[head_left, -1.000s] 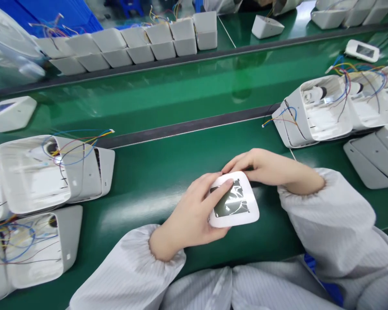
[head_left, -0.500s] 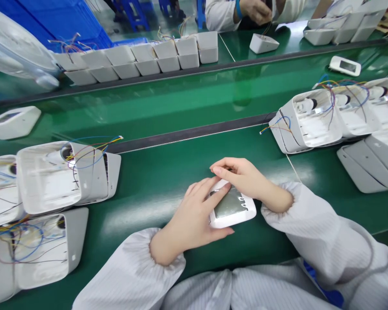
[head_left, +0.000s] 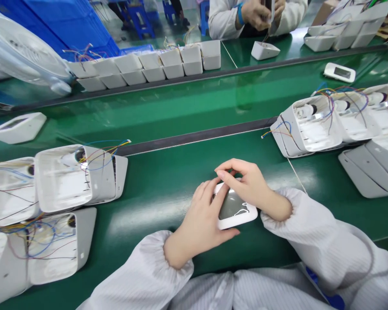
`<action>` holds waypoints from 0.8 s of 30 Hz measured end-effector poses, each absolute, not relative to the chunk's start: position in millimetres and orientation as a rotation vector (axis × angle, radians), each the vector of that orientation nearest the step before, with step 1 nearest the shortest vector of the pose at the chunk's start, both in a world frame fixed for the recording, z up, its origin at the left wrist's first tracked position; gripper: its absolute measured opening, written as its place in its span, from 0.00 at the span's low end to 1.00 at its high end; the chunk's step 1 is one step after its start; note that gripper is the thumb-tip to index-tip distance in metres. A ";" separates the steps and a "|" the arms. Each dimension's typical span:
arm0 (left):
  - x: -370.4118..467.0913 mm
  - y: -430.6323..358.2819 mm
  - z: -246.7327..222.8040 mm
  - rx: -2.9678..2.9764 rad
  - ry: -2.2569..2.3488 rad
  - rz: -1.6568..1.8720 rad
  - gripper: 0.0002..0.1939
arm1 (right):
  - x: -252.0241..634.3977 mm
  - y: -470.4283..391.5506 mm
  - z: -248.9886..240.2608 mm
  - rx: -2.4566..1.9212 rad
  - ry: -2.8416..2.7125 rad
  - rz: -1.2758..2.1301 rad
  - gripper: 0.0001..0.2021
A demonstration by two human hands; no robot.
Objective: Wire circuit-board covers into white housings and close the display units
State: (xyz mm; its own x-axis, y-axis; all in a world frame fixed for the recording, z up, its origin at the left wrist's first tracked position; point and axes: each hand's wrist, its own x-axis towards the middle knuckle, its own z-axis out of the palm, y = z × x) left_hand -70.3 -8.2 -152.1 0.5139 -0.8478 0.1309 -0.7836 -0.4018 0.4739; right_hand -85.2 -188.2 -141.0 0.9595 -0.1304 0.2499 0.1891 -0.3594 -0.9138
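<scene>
A white display panel [head_left: 235,221] with a dark, glossy screen lies on the green work surface in front of me. My left hand [head_left: 203,217] grips it from the left, its fingers across the screen's left part and its thumb along the near edge. Over the far side of the panel arches my right hand [head_left: 245,181], thumb and index fingertips close together near the far left corner. Whatever may be between those fingertips is too small to make out. Both hands cover the panel's far edge.
Open white housings [head_left: 64,178] with loose wires stand at the left, and more housings [head_left: 317,122] at the right. Display panels [head_left: 339,72] lie on the green strip beyond a dark rail [head_left: 197,135]. Across it, a co-worker's hands [head_left: 257,15] hold something. A fan [head_left: 22,47] stands far left.
The view has shifted slightly, so the left-hand housings appear farther right. Both my hands stay at the panel, with the right fingers a little more bent. The co-worker's hands now show a held panel-like piece.
</scene>
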 end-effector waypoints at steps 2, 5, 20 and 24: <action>-71.5 -8.6 -153.7 2.267 -1.301 -0.104 0.48 | -86.8 -187.5 -140.4 -1.934 -0.054 -0.440 0.08; -69.4 -6.9 -157.2 2.277 -1.244 0.268 0.42 | -87.7 -187.4 -140.0 -1.995 0.029 -0.417 0.17; -41.7 15.2 -141.9 2.026 -1.009 0.190 0.20 | -90.6 -199.1 -153.7 -1.999 -0.346 -0.547 0.26; -45.1 13.2 -142.3 2.032 -1.029 0.279 0.19 | -93.0 -195.6 -149.1 -2.003 -0.322 -0.574 0.24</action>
State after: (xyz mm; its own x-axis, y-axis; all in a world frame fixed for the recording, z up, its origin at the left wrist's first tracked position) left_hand -45.1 13.2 -142.3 0.6410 -0.5689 0.5152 -0.7513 -0.3277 0.5729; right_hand -93.0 -195.6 -149.1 0.8528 -0.0145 0.5221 0.4530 -0.4771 -0.7531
